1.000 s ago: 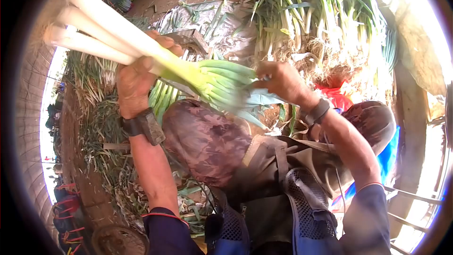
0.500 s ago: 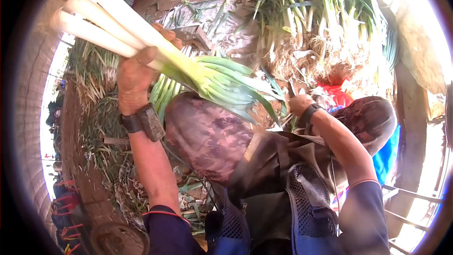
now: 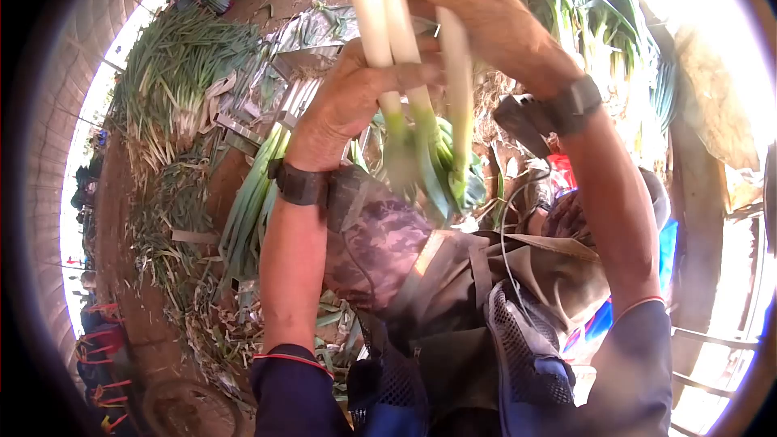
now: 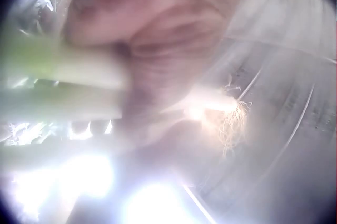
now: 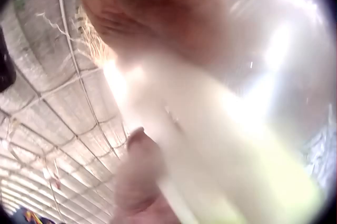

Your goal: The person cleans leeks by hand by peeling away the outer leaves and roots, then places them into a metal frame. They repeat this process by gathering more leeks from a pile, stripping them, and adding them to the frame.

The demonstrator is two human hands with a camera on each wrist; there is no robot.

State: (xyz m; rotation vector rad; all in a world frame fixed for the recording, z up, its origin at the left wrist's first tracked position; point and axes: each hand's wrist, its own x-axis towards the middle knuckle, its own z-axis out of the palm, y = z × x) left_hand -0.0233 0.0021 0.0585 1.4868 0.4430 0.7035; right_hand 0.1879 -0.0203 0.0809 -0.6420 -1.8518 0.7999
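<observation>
Several leeks (image 3: 374, 20) stand white ends up in the head view, their green leaves hanging below. My left hand (image 3: 340, 101) grips the stalks where white meets green, thumb across the front. Higher up, my right hand (image 3: 506, 28) curls round the white stems (image 3: 453, 57) from the right. In the left wrist view, the left hand (image 4: 158, 40) covers the middle of the blurred stalks (image 4: 79, 71), and roots (image 4: 226, 126) show beyond it. The right wrist view has the right hand (image 5: 158, 13) against the pale stems (image 5: 195, 124); roots (image 5: 93, 45) stick out past it.
Leeks with roots (image 3: 558, 16) stand bunched at the upper right, and a leek pile (image 3: 174, 73) lies at the upper left. Cut leaves (image 3: 190, 275) litter the ground. Green leek tops (image 3: 251, 202) lie beside the left forearm, near a metal-edged frame (image 3: 235, 128).
The leeks have swung from pointing upper left to nearly upright, and my left hand has moved right with them. My right hand has risen from beside the knee to the white stems.
</observation>
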